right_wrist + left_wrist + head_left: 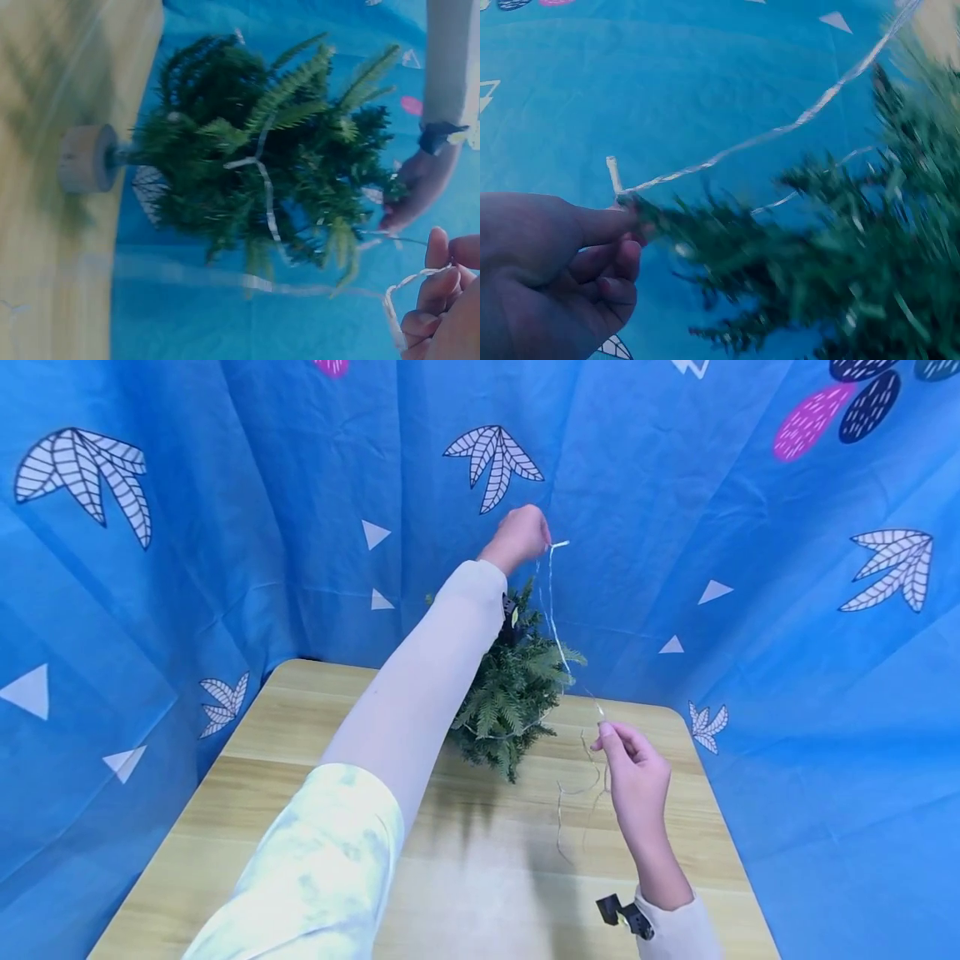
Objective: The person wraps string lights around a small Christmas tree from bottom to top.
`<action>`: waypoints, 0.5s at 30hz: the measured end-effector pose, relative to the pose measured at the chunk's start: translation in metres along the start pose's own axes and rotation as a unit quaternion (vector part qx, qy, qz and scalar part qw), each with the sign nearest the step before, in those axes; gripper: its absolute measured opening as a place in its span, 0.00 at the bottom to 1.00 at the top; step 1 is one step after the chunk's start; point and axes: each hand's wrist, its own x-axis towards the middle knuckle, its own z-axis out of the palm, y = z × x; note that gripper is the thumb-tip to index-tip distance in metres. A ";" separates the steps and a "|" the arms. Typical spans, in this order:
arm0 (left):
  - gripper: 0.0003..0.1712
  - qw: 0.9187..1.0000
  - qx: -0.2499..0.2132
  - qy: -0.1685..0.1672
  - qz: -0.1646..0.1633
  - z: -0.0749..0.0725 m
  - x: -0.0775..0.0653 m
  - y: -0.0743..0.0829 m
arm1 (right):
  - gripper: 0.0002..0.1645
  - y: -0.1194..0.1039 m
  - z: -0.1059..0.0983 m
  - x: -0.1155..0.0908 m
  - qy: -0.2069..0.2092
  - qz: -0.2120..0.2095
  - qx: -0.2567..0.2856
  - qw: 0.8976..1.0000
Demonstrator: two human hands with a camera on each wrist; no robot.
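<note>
A small artificial Christmas tree stands on the table, partly hidden behind my left forearm. Its round wooden base shows in the right wrist view. Part of a thin string of fairy lights loops around the branches. My left hand, raised at the treetop, pinches the wire beside a small white bulb. Lower and to the right of the tree, my right hand pinches another stretch of the string between thumb and finger. Wire runs between both hands, and a loose end dangles below the right one.
The light wooden table has rounded back corners. A blue patterned curtain hangs behind and on both sides of it, close to the back edge. Black wrist cameras are strapped at the sleeves.
</note>
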 end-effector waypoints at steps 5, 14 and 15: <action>0.20 0.997 0.074 -0.032 -0.016 0.002 0.000 -0.010 | 0.19 -0.012 0.004 0.009 -0.002 -0.019 0.011 1.000; 0.14 0.989 0.125 -0.067 0.052 -0.002 -0.021 0.004 | 0.18 -0.017 0.007 0.008 -0.016 -0.033 0.028 0.999; 0.13 0.988 0.116 -0.069 0.072 -0.001 -0.025 0.007 | 0.18 -0.017 0.008 0.008 -0.016 -0.035 0.028 0.999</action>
